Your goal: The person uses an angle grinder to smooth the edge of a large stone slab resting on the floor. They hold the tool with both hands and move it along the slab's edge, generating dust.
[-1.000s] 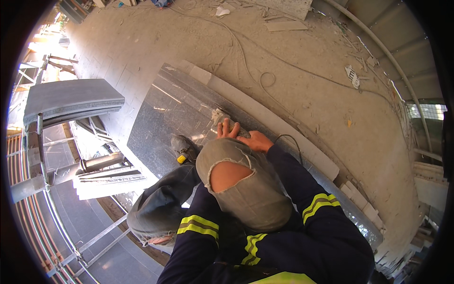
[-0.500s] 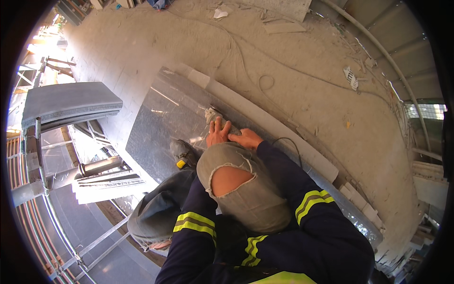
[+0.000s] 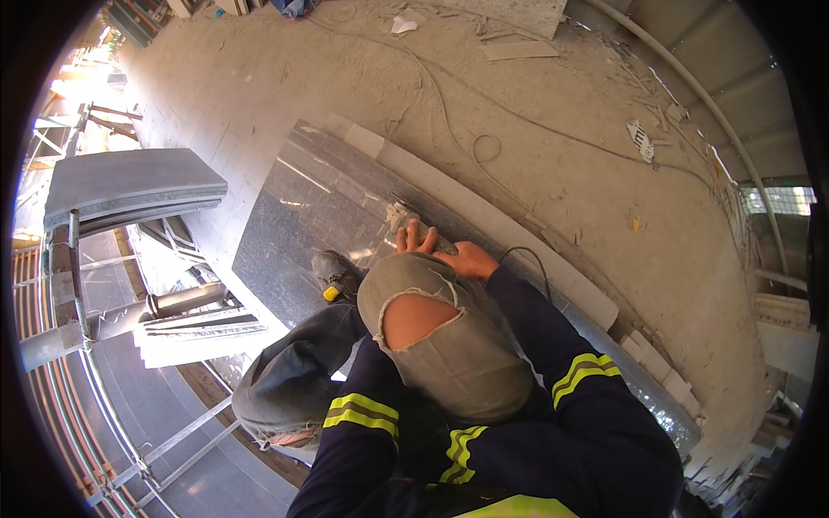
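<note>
I see a dusty concrete floor (image 3: 259, 95) under a polished granite slab (image 3: 311, 216); both my hands (image 3: 440, 250), fingers wrapped, grip an angle grinder (image 3: 404, 216).

head view: single, worn on the person's head | faces steeply down, fisheye, edges bent | near: torn knee (image 3: 420, 321), sleeves | mid: dark stone slab (image 3: 319, 216) | far: dusty floor (image 3: 553, 164) | no second view

Over the last second both hands and the angle grinder (image 3: 404, 217) have shifted slightly toward the far edge of the dark stone slab (image 3: 294, 216). The left hand (image 3: 416, 238) and right hand (image 3: 466, 257) sit closer together, partly hidden behind the raised knee (image 3: 414, 315).
</note>
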The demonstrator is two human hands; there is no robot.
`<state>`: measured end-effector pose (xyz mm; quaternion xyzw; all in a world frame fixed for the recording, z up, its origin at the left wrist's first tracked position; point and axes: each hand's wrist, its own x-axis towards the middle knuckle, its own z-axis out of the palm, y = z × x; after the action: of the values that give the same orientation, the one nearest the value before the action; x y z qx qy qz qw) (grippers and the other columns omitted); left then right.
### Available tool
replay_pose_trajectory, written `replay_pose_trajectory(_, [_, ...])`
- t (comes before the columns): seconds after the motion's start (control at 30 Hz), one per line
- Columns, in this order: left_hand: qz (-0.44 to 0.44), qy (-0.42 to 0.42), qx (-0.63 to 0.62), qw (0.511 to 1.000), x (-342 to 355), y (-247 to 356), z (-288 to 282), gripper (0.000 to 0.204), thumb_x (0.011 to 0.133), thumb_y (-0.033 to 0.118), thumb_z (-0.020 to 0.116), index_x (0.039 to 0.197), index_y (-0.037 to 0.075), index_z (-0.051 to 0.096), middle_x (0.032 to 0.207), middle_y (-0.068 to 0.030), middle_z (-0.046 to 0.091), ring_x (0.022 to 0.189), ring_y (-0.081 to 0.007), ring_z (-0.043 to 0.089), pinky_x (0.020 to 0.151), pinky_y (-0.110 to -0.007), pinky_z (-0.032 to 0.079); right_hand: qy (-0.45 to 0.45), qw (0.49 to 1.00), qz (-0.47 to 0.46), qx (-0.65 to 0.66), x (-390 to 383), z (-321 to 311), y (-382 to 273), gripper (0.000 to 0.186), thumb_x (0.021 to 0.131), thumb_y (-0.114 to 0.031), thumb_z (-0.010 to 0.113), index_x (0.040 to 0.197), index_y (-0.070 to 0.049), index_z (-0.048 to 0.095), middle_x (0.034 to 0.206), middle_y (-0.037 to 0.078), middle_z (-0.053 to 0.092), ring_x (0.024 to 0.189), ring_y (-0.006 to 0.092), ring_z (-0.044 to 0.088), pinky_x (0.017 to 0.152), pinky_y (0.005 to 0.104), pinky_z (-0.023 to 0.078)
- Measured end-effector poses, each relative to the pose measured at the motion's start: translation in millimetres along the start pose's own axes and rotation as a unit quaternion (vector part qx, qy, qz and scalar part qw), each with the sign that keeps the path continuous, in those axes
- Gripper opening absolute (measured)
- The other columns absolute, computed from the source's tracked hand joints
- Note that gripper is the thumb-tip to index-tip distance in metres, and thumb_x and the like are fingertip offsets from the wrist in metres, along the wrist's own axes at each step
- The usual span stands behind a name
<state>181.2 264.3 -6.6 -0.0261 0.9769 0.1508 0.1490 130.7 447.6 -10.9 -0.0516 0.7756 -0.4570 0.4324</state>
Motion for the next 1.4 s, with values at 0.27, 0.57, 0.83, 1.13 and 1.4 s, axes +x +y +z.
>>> replay_pose_trajectory(0.27, [0.062, -0.016, 0.048, 0.997, -2, 7, 4, 0.077, 0.084, 0.05, 0.074, 0.154, 0.037, 0.046, 0.172, -0.018, 0.027, 0.149, -0.0592, 0.034, 0.114, -0.071, 0.039, 0.015, 1.0, 0.003, -0.018, -14, -8, 4, 0.093, 0.085, -0.068, 0.07, 0.122, 0.018, 0.066, 0.12, 0.039, 0.069, 0.119, 0.0455, 0.068, 0.099, 0.0467, 0.052])
replay_pose_trajectory(0.57, [0.026, -0.02, -0.015, 0.999, 3, 3, -12, 0.078, 0.085, 0.04, 0.077, 0.155, 0.032, 0.044, 0.17, -0.0238, 0.026, 0.147, -0.0622, 0.034, 0.114, -0.068, 0.041, -0.005, 1.0, 0.005, -0.01, -3, -5, -3, 0.096, 0.085, -0.07, 0.067, 0.124, 0.018, 0.065, 0.123, 0.038, 0.068, 0.122, 0.0466, 0.066, 0.102, 0.0466, 0.051])
replay_pose_trajectory(0.83, [-0.013, 0.012, -0.004, 1.0, 10, -2, -28, 0.071, 0.086, 0.023, 0.077, 0.152, 0.031, 0.05, 0.17, -0.0189, 0.03, 0.149, -0.054, 0.037, 0.112, -0.06, 0.047, -0.013, 1.0, 0.011, 0.01, 19, 3, -18, 0.101, 0.084, -0.068, 0.069, 0.132, 0.021, 0.059, 0.13, 0.04, 0.064, 0.128, 0.0464, 0.063, 0.106, 0.046, 0.049])
replay_pose_trajectory(1.13, [0.006, 0.022, 0.039, 0.999, 11, -14, -20, 0.071, 0.082, 0.037, 0.078, 0.148, 0.034, 0.053, 0.168, -0.0142, 0.034, 0.15, -0.0485, 0.039, 0.111, -0.06, 0.045, -0.045, 0.998, 0.016, 0.027, 23, 5, -14, 0.106, 0.085, -0.068, 0.069, 0.138, 0.022, 0.053, 0.139, 0.042, 0.058, 0.135, 0.045, 0.058, 0.111, 0.0447, 0.046])
replay_pose_trajectory(1.4, [0.008, -0.004, 0.032, 0.999, 6, -13, -5, 0.078, 0.083, 0.046, 0.076, 0.154, 0.035, 0.046, 0.169, -0.0197, 0.031, 0.149, -0.0553, 0.037, 0.114, -0.067, 0.04, -0.015, 1.0, 0.005, -0.015, 7, 2, -6, 0.101, 0.085, -0.069, 0.068, 0.13, 0.022, 0.06, 0.129, 0.041, 0.064, 0.126, 0.0464, 0.064, 0.105, 0.0459, 0.05])
